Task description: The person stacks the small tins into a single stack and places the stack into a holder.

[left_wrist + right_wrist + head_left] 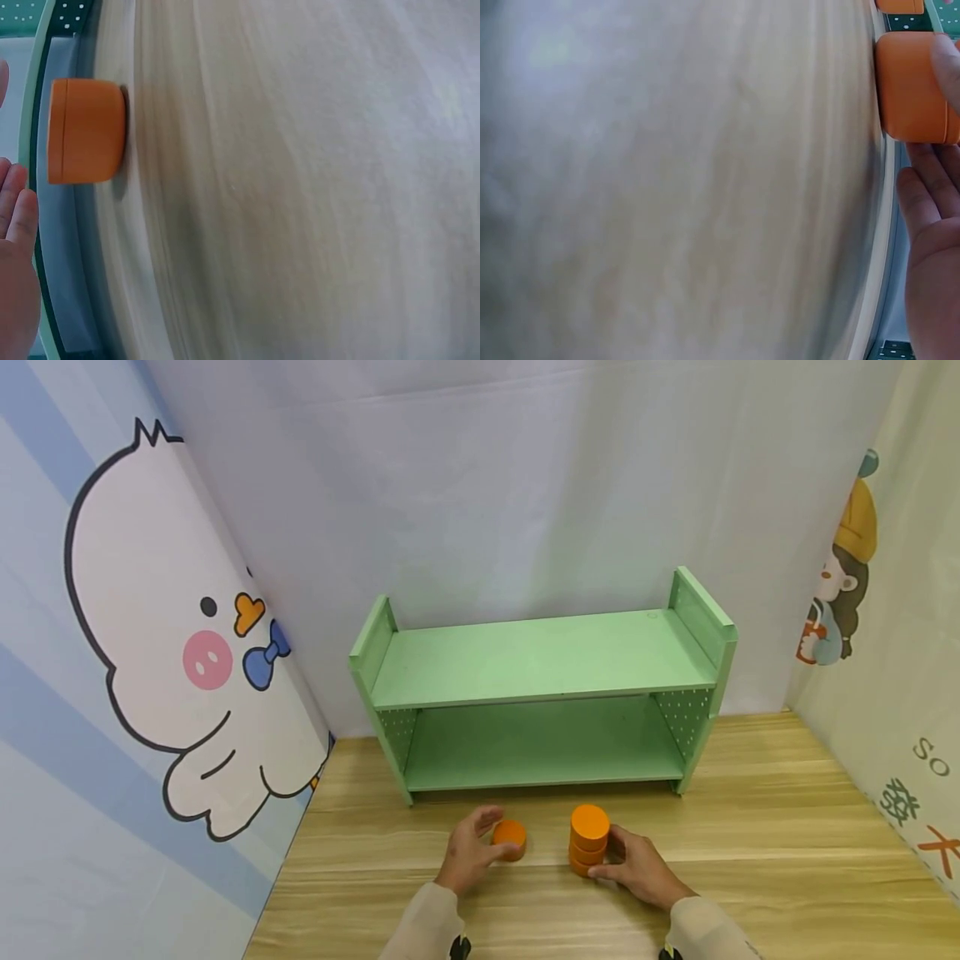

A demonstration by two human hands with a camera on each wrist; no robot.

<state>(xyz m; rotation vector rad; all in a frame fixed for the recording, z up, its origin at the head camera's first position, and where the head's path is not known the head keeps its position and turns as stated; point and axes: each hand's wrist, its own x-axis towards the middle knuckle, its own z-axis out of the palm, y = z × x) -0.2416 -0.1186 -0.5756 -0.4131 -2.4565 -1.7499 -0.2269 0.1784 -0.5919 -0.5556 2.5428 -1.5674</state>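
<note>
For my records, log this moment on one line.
left hand: beside lone orange cylinder | right hand: holds stacked orange cylinders | green two-tier shelf: beyond both, on wood-grain table

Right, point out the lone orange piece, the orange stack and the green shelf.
Lone orange piece (510, 834): head view, on its round top.
Orange stack (588, 844): head view, on its side, just under the top face.
Green shelf (543, 660): head view, on its upper board.
</note>
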